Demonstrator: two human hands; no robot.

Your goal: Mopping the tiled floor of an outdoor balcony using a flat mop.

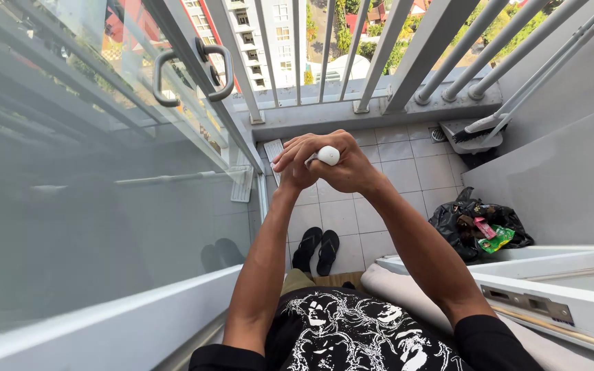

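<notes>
Black printed shirt [352,333] fills the bottom edge, both forearms reaching out over the balcony floor [407,175]. Far left: glass door [70,206] with its loop handle [194,72], swung open along the railing [352,55]. Left hand [295,159] is laid over the right hand [342,168] — fingers [297,148] closed narrow, stacked on a small white rounded object [328,155]; looks like a two-handed brace for grip. Only the white end shows, so what it belongs to — cannot tell. Below: black sandals [316,249] paired on the tiles. Right: black bag [479,227] of rubbish against the wall, broom [479,130] propped in the corner.
</notes>
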